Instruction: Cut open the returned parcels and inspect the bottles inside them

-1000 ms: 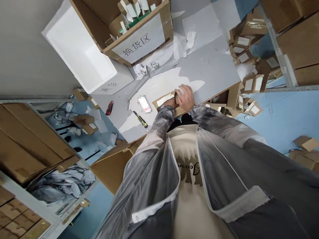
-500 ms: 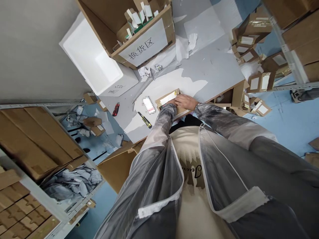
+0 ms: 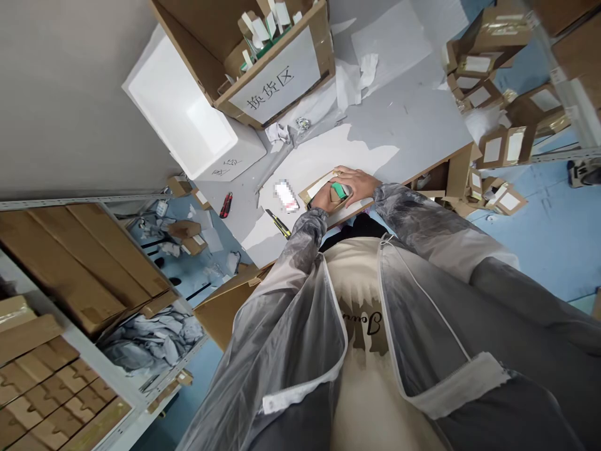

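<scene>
A small cardboard box [image 3: 315, 188] with a white label lies at the table's near edge, its top now opened. Inside it a green and white item [image 3: 338, 190] shows between my hands. My left hand [image 3: 323, 199] grips the box on its left part; some fingertips are hidden. My right hand [image 3: 359, 184] is curled around the right end of the box. Left of the box lie a blurred-out white item [image 3: 285, 196] and a yellow and black utility knife [image 3: 278, 223], partly beside my left sleeve.
A red utility knife [image 3: 226, 205] lies farther left on the table [image 3: 413, 119]. Behind stand a white foam bin [image 3: 188, 119] and a large carton [image 3: 277, 81] with small boxes inside. Opened cartons [image 3: 502, 144] are piled at right. Shelving [image 3: 131, 401] stands at left.
The small box has been opened, and the green item in it has come into view. My hands have moved apart, the right one to the box's right end. The view has shifted slightly.
</scene>
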`<act>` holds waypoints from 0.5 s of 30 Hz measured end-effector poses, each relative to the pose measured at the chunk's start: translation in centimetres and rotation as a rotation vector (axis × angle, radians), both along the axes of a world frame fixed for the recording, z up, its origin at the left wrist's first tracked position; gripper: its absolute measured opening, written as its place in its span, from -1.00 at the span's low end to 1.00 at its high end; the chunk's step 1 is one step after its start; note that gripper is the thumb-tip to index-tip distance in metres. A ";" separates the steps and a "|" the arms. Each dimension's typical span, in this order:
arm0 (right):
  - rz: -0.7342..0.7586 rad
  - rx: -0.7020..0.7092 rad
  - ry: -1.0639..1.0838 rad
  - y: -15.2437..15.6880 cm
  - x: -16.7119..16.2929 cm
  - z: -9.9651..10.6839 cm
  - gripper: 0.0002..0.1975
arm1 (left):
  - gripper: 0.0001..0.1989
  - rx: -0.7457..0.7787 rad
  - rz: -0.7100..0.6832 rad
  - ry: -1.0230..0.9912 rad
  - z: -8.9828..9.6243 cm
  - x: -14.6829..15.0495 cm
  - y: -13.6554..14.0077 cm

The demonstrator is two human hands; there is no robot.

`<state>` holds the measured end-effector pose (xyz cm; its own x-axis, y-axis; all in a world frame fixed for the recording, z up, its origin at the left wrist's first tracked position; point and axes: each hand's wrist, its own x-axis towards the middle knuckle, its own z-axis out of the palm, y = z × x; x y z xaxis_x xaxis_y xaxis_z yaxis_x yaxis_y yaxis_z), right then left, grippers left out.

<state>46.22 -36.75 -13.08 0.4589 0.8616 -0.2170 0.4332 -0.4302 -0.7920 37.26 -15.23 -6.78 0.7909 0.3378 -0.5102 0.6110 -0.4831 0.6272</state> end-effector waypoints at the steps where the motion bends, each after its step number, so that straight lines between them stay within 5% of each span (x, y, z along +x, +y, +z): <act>1: -0.002 0.016 0.015 0.3 0.2 0.3 0.33 | -0.50 -0.031 -0.040 -0.007 0.3 -0.3 0.2; 3: -0.012 0.034 0.045 0.7 0.3 0.6 0.38 | -0.78 -0.109 -0.146 -0.024 0.9 -1.2 0.6; 6: -0.053 0.011 0.074 0.9 0.1 0.6 0.34 | -0.38 -0.157 -0.182 -0.062 1.7 -2.8 1.1; 10: -0.090 -0.036 0.019 0.8 -0.5 -0.1 0.27 | -0.07 -0.107 0.117 -0.114 2.6 -2.7 1.7; 15: -0.003 -0.164 -0.105 0.9 -1.9 -0.5 0.18 | 0.06 -0.224 0.342 -0.344 4.0 1.2 3.7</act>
<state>44.34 -35.83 -13.55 0.4889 0.8173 -0.3050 0.5085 -0.5511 -0.6616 38.49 -11.48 -2.76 0.7890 0.5181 -0.3303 0.4514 -0.1241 0.8837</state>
